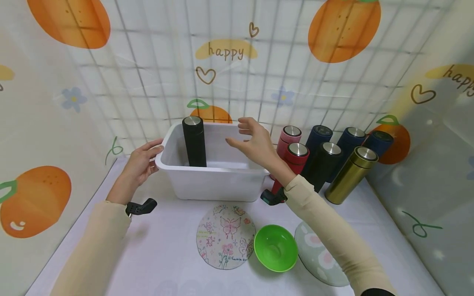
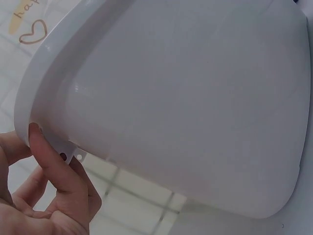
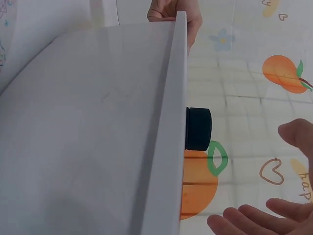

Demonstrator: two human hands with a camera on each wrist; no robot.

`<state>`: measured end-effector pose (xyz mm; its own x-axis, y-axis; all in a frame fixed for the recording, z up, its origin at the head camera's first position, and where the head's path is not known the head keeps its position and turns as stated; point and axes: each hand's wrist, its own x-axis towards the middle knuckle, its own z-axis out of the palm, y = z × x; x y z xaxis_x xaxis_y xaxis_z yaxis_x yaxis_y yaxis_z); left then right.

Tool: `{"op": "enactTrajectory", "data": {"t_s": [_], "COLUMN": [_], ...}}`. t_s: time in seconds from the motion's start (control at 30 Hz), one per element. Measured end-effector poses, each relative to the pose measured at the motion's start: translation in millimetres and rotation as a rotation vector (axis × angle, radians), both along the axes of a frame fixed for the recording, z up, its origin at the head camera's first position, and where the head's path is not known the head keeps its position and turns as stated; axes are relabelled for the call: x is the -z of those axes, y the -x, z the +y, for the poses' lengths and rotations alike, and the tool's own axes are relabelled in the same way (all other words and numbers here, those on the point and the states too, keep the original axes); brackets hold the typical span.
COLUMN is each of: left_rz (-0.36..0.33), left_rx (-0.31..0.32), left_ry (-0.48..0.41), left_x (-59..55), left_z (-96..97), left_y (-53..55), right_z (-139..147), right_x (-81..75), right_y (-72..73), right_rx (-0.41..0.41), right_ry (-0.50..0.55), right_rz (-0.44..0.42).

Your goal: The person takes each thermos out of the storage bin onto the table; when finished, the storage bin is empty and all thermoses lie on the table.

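Note:
A white plastic bin [image 1: 214,183] stands on the table, with a black thermos [image 1: 195,144] upright inside near its left end. At the bin's left end my left hand [image 1: 138,166] pinches the rim; the left wrist view shows the fingers [image 2: 54,164] on that edge. My right hand [image 1: 255,142] hovers over the right part of the bin, its fingers spread and loosely bent around nothing. In the right wrist view, the thermos lid [image 3: 199,129] pokes up past the rim, apart from the right hand [image 3: 279,215].
Right of the bin stand several thermoses: a pink one [image 1: 286,137], a red one [image 1: 296,158], a black one [image 1: 324,164], a gold one [image 1: 349,176] and blue ones [image 1: 348,144]. In front lie a patterned round mat [image 1: 226,238], a green bowl [image 1: 275,248] and a grey-green mat [image 1: 320,263].

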<state>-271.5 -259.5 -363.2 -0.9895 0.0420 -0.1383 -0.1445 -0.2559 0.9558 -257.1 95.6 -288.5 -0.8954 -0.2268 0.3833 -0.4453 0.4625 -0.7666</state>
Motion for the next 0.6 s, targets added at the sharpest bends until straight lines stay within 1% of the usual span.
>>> {"op": "enactTrajectory", "data": {"t_s": [0.27, 0.47, 0.6], "left_rz": [0.003, 0.010, 0.013], "left_rx": [0.003, 0.004, 0.005], "left_ry": [-0.017, -0.017, -0.026], "left_x": [0.3, 1.3, 0.9], "left_z": [-1.5, -0.7, -1.0], "left_y": [-0.8, -0.7, -0.6], "right_z": [-12, -17, -20], "right_x": [-4.6, -11.9, -14.9], "right_y": [10.8, 17.3, 22.7], "right_rx": [0.014, 0.012, 0.016], "right_ry": [0.001, 0.027, 0.024], "right_rz": [-0.001, -0.012, -0.021]}}
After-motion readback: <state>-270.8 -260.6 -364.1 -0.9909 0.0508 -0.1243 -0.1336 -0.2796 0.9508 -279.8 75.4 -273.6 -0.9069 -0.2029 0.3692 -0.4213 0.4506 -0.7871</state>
